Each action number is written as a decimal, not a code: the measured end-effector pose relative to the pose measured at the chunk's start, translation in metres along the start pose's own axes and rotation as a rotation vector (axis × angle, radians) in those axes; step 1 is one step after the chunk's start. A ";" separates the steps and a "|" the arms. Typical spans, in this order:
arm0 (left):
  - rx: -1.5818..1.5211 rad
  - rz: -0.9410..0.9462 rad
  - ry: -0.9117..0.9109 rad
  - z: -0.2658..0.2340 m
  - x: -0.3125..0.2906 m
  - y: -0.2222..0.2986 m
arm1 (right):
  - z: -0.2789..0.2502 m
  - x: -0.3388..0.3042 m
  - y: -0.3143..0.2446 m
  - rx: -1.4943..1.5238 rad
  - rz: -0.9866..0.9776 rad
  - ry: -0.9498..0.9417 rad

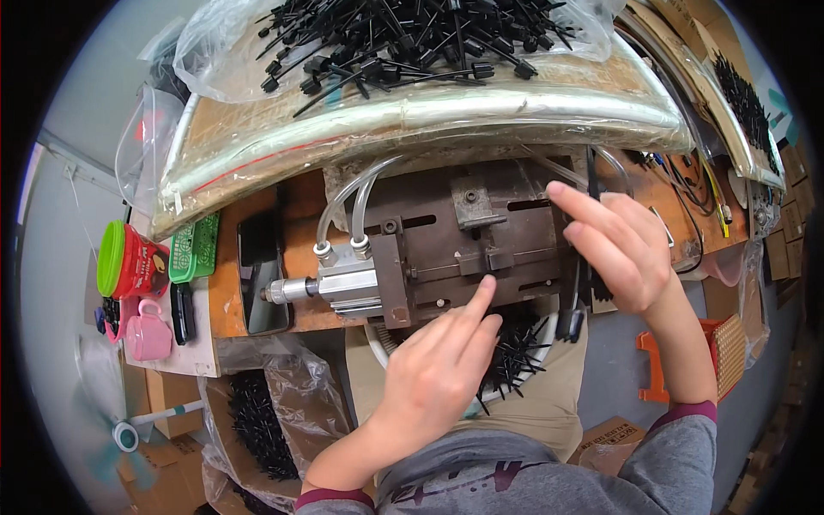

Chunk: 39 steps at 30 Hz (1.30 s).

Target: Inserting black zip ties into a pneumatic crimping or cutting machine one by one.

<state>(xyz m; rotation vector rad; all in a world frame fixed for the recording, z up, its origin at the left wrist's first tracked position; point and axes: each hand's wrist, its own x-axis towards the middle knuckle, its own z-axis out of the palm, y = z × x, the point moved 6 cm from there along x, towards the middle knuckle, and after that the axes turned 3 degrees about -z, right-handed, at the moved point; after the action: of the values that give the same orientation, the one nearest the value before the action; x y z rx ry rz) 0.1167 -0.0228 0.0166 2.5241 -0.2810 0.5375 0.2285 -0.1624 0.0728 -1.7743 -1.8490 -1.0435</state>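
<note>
A brown metal fixture (438,206) lies in front of me, with a silver air cylinder (352,287) on its left side. The index finger of my left hand (433,373) stretches up to the small dark block (485,260) at the fixture's middle; whether it touches is unclear. I see nothing in that hand. My right hand (622,249) is over the fixture's right end, index finger stretched and lower fingers curled. Black plastic parts with thin stems (571,324) stick out beneath it, apparently held; the palm hides their grip. More such parts (515,352) fill a white-rimmed basket on my lap.
Black stemmed parts (412,43) are heaped on a plastic-wrapped shelf above. At left are a phone (262,266), green basket (194,247), red tub (142,262) and pink cup (149,333). A plastic-lined box of parts (262,421) and a fan (125,436) stand lower left. Cables (687,189) lie right.
</note>
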 end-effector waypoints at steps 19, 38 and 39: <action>-0.528 -0.075 0.051 -0.027 0.007 0.009 | -0.001 -0.009 -0.035 -0.060 0.053 -0.110; -0.104 -0.118 0.012 0.006 0.011 0.002 | -0.013 -0.023 -0.043 0.008 0.144 -0.053; -0.301 -0.157 0.035 0.003 0.011 0.001 | -0.013 -0.023 -0.046 -0.009 0.115 -0.042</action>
<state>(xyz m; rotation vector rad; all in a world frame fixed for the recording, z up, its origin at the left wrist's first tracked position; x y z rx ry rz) 0.1269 -0.0262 0.0192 2.2197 -0.1369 0.4410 0.1843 -0.1846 0.0537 -1.8971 -1.7458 -0.9795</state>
